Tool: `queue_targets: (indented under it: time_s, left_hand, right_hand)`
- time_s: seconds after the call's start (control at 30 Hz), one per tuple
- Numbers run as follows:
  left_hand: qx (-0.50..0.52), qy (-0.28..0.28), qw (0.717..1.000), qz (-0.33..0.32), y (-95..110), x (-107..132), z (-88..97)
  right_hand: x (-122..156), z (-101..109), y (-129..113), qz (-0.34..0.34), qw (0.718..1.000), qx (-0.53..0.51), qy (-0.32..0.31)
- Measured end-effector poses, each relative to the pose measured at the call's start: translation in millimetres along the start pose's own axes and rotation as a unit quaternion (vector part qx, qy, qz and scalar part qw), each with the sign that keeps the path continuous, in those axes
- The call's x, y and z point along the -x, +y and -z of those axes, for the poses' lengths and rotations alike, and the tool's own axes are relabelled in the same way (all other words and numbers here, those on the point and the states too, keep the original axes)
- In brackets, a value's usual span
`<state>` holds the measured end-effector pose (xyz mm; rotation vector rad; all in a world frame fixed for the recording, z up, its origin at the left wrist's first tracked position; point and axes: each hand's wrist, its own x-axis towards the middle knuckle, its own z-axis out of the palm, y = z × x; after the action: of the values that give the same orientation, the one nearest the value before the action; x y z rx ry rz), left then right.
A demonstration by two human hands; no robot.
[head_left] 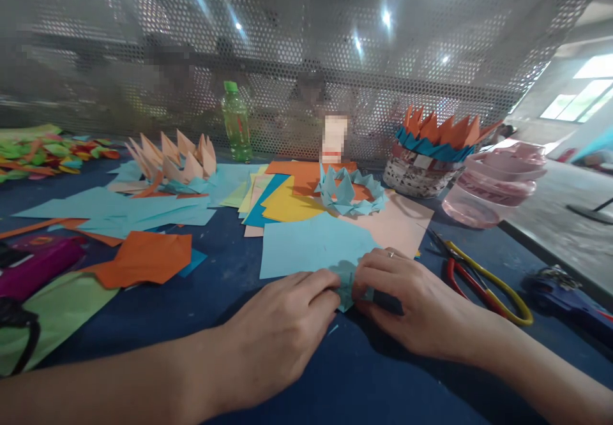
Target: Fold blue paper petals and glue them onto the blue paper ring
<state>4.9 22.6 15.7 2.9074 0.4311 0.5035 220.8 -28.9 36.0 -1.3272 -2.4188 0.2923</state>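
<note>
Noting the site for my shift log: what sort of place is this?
Likely a paper-craft workshop or work room. Sheets of coloured paper cover a blue workbench, folded paper crowns stand along it, and scissors lie by the right hand.

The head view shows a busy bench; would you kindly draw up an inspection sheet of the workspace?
surface: dark blue work table, scuffed with pale marks.
job's things: small folded pale blue paper at the edge of a pale blue sheet.
clutter: red-and-yellow-handled scissors, magenta pouch, folded paper crown.
hands: left hand and right hand both pinch the folded paper.
cables: black cord or strap at the left edge.
surroundings: perforated metal screen, green plastic bottle, pink plastic bowls.
</note>
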Motion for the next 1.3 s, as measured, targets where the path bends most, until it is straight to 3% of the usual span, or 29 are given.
queue_targets:
  time_s: [0.23, 0.53, 0.97, 1.3]
  left_hand:
    - [0.03, 0.0, 1.0, 0.003, 0, -3, -0.1]
    - [0.091, 0.031, 0.993, 0.063, 0, -11, -5.1]
    - [0.203, 0.045, 0.965, 0.161, -1, -21, 1.4]
    - [0.2, 0.044, 0.959, 0.195, 0, -27, -0.5]
  right_hand:
    - [0, 0, 3, -0.032, 0.999, -0.007, -0.006]
    - [1, 0, 7, -0.066, 0.994, -0.091, -0.005]
    - [1, 1, 5, -0.124, 0.989, -0.078, -0.01]
    - [1, 1, 5, -0.146, 0.987, -0.064, -0.005]
